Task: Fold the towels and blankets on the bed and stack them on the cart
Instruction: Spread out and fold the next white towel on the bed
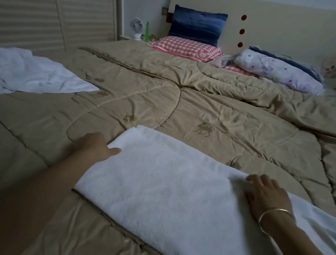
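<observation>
On a tan quilt (222,105) printed with camels, below a pink checked pillow (176,44) bearing a rabbit badge, the folded white towel (163,191) lay near the bed's foot, the left hand (95,144) pinching its left end, thumb on top, the right hand (267,195) resting flat upon it, fingers spread.

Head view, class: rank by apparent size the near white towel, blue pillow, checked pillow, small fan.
1. white towel, though nearness enlarges it.
2-3. blue pillow and checked pillow: look alike, unranked.
4. small fan.
</observation>
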A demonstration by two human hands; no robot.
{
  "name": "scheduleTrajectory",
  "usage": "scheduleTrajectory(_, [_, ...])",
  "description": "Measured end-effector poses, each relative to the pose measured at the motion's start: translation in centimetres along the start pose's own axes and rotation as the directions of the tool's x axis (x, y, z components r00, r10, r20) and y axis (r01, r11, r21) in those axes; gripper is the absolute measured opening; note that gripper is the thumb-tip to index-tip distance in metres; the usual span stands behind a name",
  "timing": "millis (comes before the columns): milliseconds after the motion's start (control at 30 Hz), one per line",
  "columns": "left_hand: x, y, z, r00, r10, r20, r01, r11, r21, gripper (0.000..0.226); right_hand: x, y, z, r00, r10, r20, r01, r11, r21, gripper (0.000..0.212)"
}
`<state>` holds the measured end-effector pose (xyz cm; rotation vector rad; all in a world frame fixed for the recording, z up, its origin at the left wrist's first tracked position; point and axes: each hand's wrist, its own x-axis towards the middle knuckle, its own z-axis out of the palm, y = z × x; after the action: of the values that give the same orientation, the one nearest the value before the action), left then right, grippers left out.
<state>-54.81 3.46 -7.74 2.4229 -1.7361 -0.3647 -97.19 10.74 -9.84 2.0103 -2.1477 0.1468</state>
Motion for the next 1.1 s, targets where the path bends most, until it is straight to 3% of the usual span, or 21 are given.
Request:
scheduleTrajectory(67, [-0.5,-0.3,-0.2,1.000,-0.020,-0.016,0.022,0.996,0.083,0.090,-1.9,-3.5,-1.7,0.983,-0.102,-0.154,0.118,0.988,0.104,0.036])
scheduleTrajectory(100, [-0.6,-0.4,-0.2,1.000,-0.024,-0.004,0.024,0.997,0.079,0.092,-3.5,-6.1,-2.9,0.959,-0.171,-0.225,0.217,0.955,0.200,0.030])
scheduleTrajectory(133, [-0.6,-0.7,-0.1,0.999,-0.028,0.030,0.027,0.999,0.045,0.095,-5.5,-9.0,-4.1,0.948,-0.239,-0.211,0.293,0.915,0.277,0.028])
scheduleTrajectory(167, [-0.4,-1.0,0.1,0.998,-0.025,0.063,0.026,1.000,-0.001,0.097,-7.4,-11.6,-4.9,0.935,-0.301,-0.186,0.347,0.887,0.306,0.040])
scheduleTrajectory(233, [-0.4,-1.6,0.2,0.993,-0.017,0.114,0.027,0.997,-0.079,0.101,-10.2,-15.3,-4.9,0.908,-0.391,-0.149,0.418,0.873,0.253,0.057])
scheduleTrajectory(300, [-0.9,-1.9,0.4,0.992,-0.010,0.124,0.025,0.992,-0.123,0.101,-11.3,-16.9,-4.6,0.903,-0.421,-0.080,0.429,0.880,0.204,0.063])
scheduleTrajectory(433, [-2.3,-1.4,0.5,0.992,0.119,0.047,-0.106,0.969,-0.223,0.072,-10.4,-16.7,-3.4,0.892,-0.421,-0.162,0.446,0.876,0.182,0.048])
scheduleTrajectory(633, [-4.7,-2.4,-5.4,0.916,0.282,-0.284,-0.291,0.957,0.011,0.048,-10.7,-19.5,-6.2,0.879,-0.416,-0.231,0.475,0.804,0.357,0.032])
scheduleTrajectory(700, [-5.2,-5.2,-8.1,0.892,0.284,-0.352,-0.269,0.959,0.093,0.047,-11.2,-22.9,-7.9,0.874,-0.430,-0.224,0.485,0.767,0.421,0.033])
scheduleTrajectory(833, [-5.1,-14.8,-10.2,0.891,0.210,-0.402,-0.167,0.976,0.140,0.044,-12.8,-31.2,-10.1,0.815,-0.520,-0.256,0.580,0.718,0.386,0.030])
scheduleTrajectory(933, [-7.1,-21.6,-7.7,0.935,0.068,-0.348,-0.031,0.993,0.113,0.048,-14.8,-35.3,-9.4,0.787,-0.607,-0.105,0.596,0.707,0.379,0.033])
scheduleTrajectory(1033, [-9.5,-23.2,-3.8,0.949,-0.018,-0.314,0.054,0.993,0.107,0.051,-16.4,-35.3,-6.8,0.804,-0.587,-0.098,0.571,0.714,0.405,0.038])
scheduleTrajectory(1100, [-9.8,-21.6,-2.9,0.911,0.044,-0.410,-0.001,0.995,0.104,0.053,-16.9,-34.6,-6.5,0.833,-0.543,-0.102,0.511,0.687,0.516,0.052])
